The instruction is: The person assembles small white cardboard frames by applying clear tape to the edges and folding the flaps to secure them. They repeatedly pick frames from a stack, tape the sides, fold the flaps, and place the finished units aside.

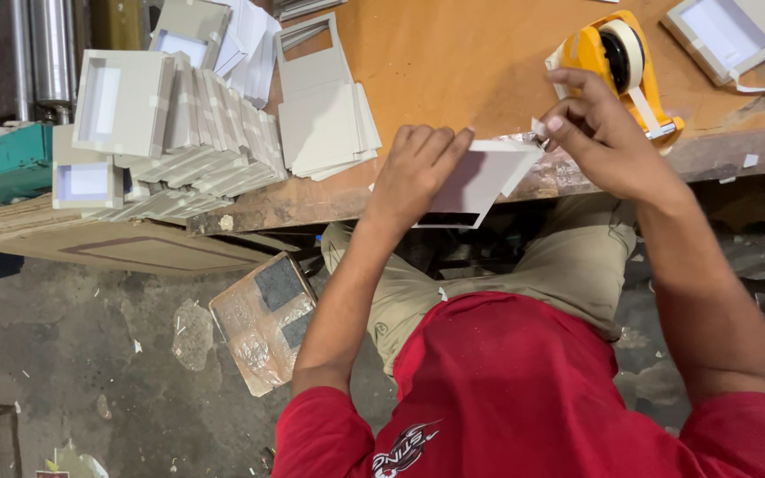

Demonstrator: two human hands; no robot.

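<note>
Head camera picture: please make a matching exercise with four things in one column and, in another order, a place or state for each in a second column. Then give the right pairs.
Things:
1. tape dispenser
2. folded grey card
3. stack of flat cards
4. row of folded boxes

Places or states:
A. held at the table edge by the left hand, with the right hand at its corner
B. leaning one on another at the left end of the table
C. orange, just beyond the right hand
D. lying flat on the table, left of the left hand

Pairs: 1-C, 2-A, 3-D, 4-B.
</note>
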